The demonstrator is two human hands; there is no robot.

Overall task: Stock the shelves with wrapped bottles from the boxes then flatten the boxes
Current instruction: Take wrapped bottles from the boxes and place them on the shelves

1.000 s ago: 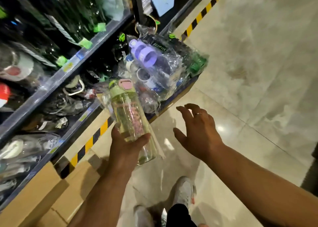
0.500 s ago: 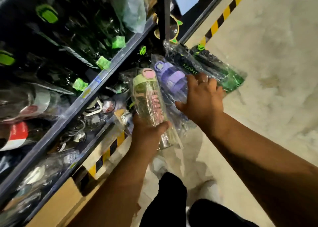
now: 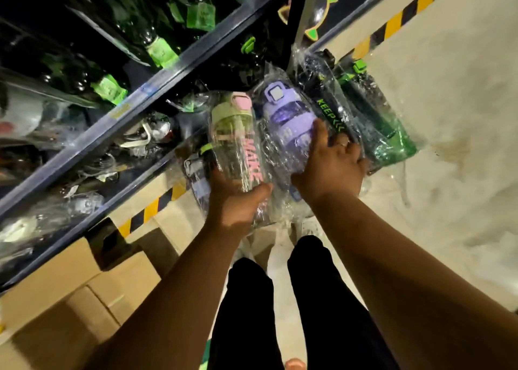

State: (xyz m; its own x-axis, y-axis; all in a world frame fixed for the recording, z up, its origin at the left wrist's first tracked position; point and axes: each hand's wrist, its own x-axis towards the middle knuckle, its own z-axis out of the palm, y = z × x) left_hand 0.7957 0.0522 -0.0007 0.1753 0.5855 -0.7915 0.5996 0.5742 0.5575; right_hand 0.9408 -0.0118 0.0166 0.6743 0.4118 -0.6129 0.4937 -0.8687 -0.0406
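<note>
Two hands meet at a crowded lower shelf (image 3: 84, 222). The left hand (image 3: 235, 198) has its grip clamped round the base of a wrapped green-lidded bottle (image 3: 236, 139), thumb across the front and fingers behind. From that grip the bottle runs straight ahead and away from the person, with its long axis pointing lid-first at the shelf and its pink lettering facing up.

Just to its right, the right hand (image 3: 330, 167) lies spread over bottles already there. The thumb rests on a wrapped purple bottle (image 3: 286, 120) and the fingers press a dark bottle (image 3: 330, 109) with green lettering; its grip looks apart, clasping nothing. A green bottle (image 3: 389, 137) lies beyond, jutting past the shelf end.

The carried bottle touches the purple one's wrap, and loose wrapped stock lies on its other side. The slot for it therefore looks narrow, and the left hand, already carrying it, is the one placed to push it in lengthwise.

The film wrap looks slick, so the neighbours could slide off the overhang. Cardboard boxes (image 3: 56, 299) stand below the shelf on a pale tiled floor (image 3: 448, 201), and none of them is flattened yet.
</note>
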